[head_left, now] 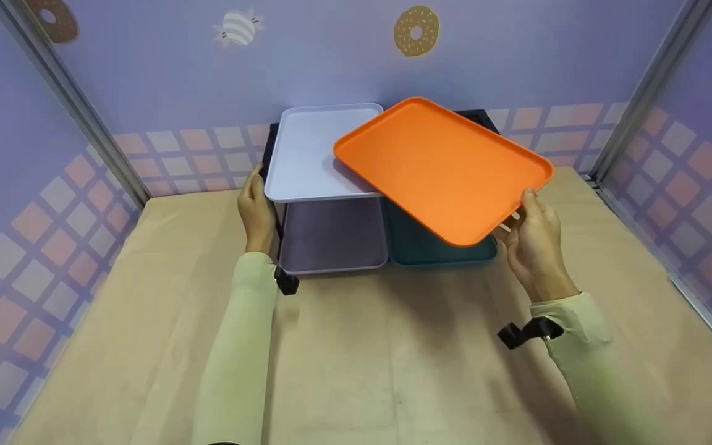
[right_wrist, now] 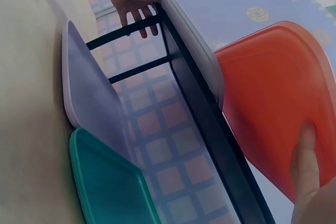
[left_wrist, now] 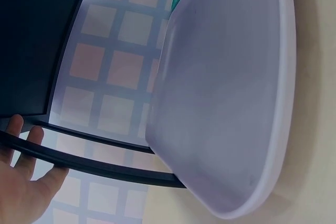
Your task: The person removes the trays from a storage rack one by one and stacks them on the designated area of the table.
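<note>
My right hand (head_left: 538, 247) grips the near right corner of an orange tray (head_left: 442, 167), thumb on its upper face. The tray is raised and tilted above the right part of a black rack (right_wrist: 197, 87), overlapping a white tray (head_left: 313, 148) on the rack's upper left. Whether those two trays touch, I cannot tell. My left hand (head_left: 257, 213) touches the rack's left side, its fairly straight fingers reaching past a black rail (left_wrist: 94, 166). On the lower level, a greyish-purple tray (head_left: 334, 235) sits left of a teal tray (head_left: 415, 244), which is partly hidden.
The rack stands on a beige-covered table (head_left: 343, 358) against a patterned back wall (head_left: 331, 55). Side panels with metal corner posts (head_left: 646, 93) bound the space at left and right.
</note>
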The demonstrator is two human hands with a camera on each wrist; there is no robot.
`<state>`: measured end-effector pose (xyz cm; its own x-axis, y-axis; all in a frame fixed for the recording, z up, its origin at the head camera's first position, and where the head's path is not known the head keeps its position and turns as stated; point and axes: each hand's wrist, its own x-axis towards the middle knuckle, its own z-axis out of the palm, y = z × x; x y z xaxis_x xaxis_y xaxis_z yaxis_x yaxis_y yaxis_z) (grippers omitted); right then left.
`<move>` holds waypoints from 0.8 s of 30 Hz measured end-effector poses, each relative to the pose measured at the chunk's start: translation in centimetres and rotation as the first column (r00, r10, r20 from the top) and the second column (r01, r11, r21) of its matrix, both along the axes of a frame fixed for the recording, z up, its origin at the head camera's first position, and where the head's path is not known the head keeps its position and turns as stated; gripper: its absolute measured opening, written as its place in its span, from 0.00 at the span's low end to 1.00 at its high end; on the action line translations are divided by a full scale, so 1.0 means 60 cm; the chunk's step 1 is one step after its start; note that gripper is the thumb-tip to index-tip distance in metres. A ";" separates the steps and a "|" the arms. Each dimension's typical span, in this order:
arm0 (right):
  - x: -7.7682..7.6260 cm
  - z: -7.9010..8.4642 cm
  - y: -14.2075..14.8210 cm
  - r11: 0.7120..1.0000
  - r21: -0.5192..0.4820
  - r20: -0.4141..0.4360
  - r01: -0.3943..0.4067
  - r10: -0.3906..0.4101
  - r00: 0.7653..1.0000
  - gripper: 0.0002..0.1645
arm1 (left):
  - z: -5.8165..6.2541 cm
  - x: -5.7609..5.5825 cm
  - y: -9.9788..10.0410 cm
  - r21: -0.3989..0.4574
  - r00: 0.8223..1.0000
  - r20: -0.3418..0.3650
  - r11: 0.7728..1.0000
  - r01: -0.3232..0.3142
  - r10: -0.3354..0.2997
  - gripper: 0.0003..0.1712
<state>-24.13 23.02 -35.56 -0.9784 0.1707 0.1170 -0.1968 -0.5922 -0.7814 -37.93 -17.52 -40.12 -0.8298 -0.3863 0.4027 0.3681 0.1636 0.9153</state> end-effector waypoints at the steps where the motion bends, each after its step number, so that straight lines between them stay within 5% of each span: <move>1: 0.001 0.000 0.000 1.000 0.003 0.001 -0.003 0.003 1.000 0.25 | 0.000 0.000 0.000 0.001 1.000 0.000 1.000 -0.001 0.001 0.25; 24: 0.014 0.004 0.001 0.999 0.032 -0.018 -0.011 0.012 1.000 0.26 | 0.000 -0.002 0.003 0.005 1.000 -0.010 1.000 -0.017 0.017 0.25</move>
<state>-23.29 23.11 -35.33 -0.9779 0.1555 0.1401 -0.2046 -0.5690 -0.7965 -38.04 -17.37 -40.15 -0.8194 -0.4019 0.4088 0.3740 0.1657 0.9125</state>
